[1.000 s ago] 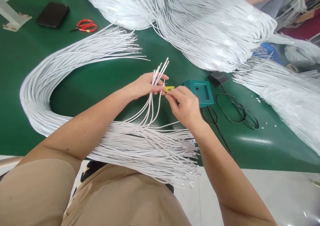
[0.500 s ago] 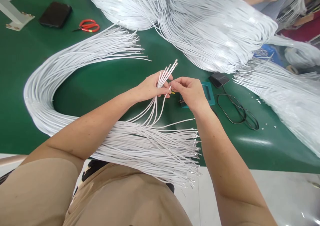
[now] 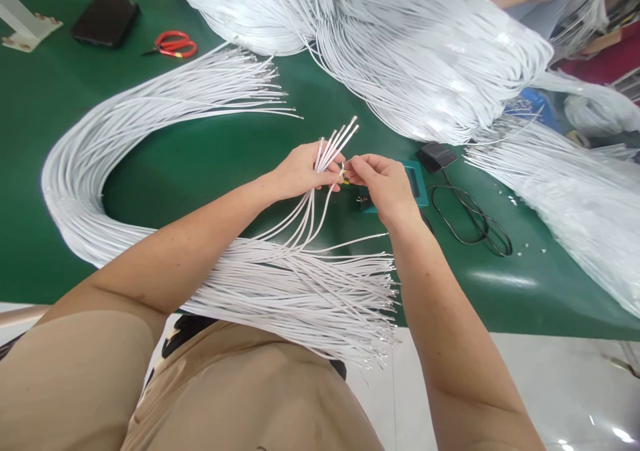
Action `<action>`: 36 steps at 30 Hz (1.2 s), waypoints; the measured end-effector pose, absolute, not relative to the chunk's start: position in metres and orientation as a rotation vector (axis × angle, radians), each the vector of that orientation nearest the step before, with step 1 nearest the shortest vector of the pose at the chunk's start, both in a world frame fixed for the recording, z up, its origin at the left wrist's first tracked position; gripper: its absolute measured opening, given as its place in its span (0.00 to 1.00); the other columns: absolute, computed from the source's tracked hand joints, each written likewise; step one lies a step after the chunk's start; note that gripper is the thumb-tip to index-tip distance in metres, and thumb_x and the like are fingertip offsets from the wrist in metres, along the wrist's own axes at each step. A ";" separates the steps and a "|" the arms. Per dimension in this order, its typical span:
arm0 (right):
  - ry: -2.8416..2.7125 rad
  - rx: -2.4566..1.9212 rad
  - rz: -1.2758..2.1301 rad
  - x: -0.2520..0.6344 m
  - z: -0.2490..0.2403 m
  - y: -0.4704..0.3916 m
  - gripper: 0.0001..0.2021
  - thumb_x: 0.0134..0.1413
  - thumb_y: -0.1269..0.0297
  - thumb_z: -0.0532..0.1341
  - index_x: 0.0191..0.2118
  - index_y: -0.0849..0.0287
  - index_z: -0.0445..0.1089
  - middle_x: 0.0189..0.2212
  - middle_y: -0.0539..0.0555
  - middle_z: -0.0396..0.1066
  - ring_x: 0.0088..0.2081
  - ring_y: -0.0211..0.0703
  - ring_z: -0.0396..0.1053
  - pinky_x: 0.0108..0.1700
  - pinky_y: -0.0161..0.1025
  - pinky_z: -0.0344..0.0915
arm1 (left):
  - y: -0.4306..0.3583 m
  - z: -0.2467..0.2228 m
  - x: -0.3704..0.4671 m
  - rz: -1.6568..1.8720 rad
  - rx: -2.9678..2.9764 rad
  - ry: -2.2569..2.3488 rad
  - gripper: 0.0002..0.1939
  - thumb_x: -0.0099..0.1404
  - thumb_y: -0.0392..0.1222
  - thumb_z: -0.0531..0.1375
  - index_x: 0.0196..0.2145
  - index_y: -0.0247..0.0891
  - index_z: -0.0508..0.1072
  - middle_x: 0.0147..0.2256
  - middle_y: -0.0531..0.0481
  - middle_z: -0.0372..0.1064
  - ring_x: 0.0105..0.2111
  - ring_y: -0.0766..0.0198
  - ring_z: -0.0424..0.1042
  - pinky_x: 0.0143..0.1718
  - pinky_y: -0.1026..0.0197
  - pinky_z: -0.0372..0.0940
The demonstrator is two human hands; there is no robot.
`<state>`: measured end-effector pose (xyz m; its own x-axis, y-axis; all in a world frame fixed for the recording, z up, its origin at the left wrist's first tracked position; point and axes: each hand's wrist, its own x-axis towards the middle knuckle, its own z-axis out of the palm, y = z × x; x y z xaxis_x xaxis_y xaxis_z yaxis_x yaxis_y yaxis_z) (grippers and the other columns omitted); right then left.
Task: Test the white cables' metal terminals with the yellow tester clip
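Table (image 3: 210, 154), glossy green, opens toward nine o'clock; left hand (image 3: 303, 171) grips white cables (image 3: 334, 150); pinched right hand (image 3: 390, 186) now hides more teal box (image 3: 419, 184).

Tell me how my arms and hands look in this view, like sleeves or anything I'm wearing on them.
Your left hand and right hand are ungloved, with no watch visible. A plain tan sleeve covers the left upper arm; no sleeve shows on the right arm.

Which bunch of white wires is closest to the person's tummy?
The U-shaped bunch, which bends round on the left and passes under the left arm. The big pile at the top and the bunch at far right lie farther away.
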<state>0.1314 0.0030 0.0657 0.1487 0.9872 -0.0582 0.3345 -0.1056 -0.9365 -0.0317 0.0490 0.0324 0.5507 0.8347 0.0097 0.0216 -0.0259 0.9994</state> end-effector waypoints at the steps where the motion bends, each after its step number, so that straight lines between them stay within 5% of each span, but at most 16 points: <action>1: -1.315 -1.586 0.978 0.131 0.065 0.004 0.11 0.53 0.58 0.62 0.27 0.60 0.75 0.25 0.51 0.73 0.29 0.36 0.68 0.39 0.37 0.67 | 0.049 0.033 -0.031 0.771 1.461 0.791 0.16 0.53 0.34 0.65 0.40 0.32 0.69 0.30 0.50 0.75 0.29 0.63 0.78 0.25 0.67 0.64; 6: -1.396 -1.603 0.932 0.132 0.063 0.005 0.13 0.52 0.56 0.63 0.25 0.60 0.73 0.24 0.50 0.72 0.29 0.37 0.67 0.38 0.39 0.66 | 0.051 0.032 -0.031 0.764 1.450 0.790 0.15 0.53 0.34 0.66 0.39 0.31 0.71 0.30 0.49 0.76 0.29 0.62 0.78 0.26 0.66 0.65; 10: -1.463 -1.645 0.918 0.134 0.065 0.000 0.06 0.49 0.63 0.65 0.26 0.60 0.74 0.25 0.49 0.73 0.29 0.36 0.66 0.37 0.37 0.63 | 0.052 0.029 -0.032 0.760 1.418 0.741 0.18 0.53 0.34 0.66 0.42 0.32 0.70 0.29 0.50 0.76 0.29 0.63 0.78 0.26 0.66 0.65; 20: -1.109 -1.306 1.546 0.148 0.057 0.002 0.13 0.43 0.56 0.72 0.33 0.59 0.76 0.28 0.49 0.72 0.30 0.35 0.69 0.41 0.37 0.67 | 0.046 0.030 -0.030 0.743 1.273 0.596 0.21 0.55 0.33 0.65 0.47 0.34 0.70 0.28 0.52 0.74 0.28 0.68 0.75 0.27 0.67 0.63; 26: -1.223 -1.338 1.349 0.153 0.063 -0.018 0.11 0.44 0.57 0.71 0.31 0.57 0.75 0.31 0.49 0.74 0.34 0.36 0.70 0.42 0.36 0.67 | 0.049 0.030 -0.034 0.674 1.210 0.688 0.17 0.57 0.44 0.66 0.43 0.35 0.76 0.36 0.47 0.76 0.37 0.66 0.74 0.39 0.63 0.66; 29: -1.250 -1.223 1.603 0.173 0.075 -0.034 0.17 0.45 0.47 0.69 0.29 0.58 0.72 0.26 0.51 0.74 0.29 0.39 0.71 0.34 0.38 0.68 | 0.050 0.031 -0.035 0.714 1.227 0.768 0.17 0.58 0.49 0.66 0.41 0.35 0.78 0.38 0.47 0.76 0.36 0.68 0.72 0.42 0.62 0.66; 32: -1.314 -1.248 1.780 0.186 0.088 -0.041 0.28 0.45 0.34 0.62 0.30 0.59 0.72 0.16 0.49 0.68 0.15 0.36 0.62 0.18 0.35 0.59 | 0.049 0.032 -0.034 0.753 1.258 0.790 0.17 0.56 0.46 0.67 0.42 0.35 0.78 0.35 0.49 0.75 0.32 0.70 0.70 0.41 0.61 0.66; 36: -1.245 -1.487 1.312 0.170 0.095 -0.026 0.21 0.45 0.46 0.69 0.38 0.59 0.73 0.24 0.49 0.72 0.18 0.31 0.64 0.21 0.31 0.62 | 0.045 0.030 -0.031 0.781 1.282 0.781 0.17 0.54 0.42 0.68 0.42 0.35 0.75 0.29 0.53 0.71 0.28 0.70 0.69 0.39 0.60 0.67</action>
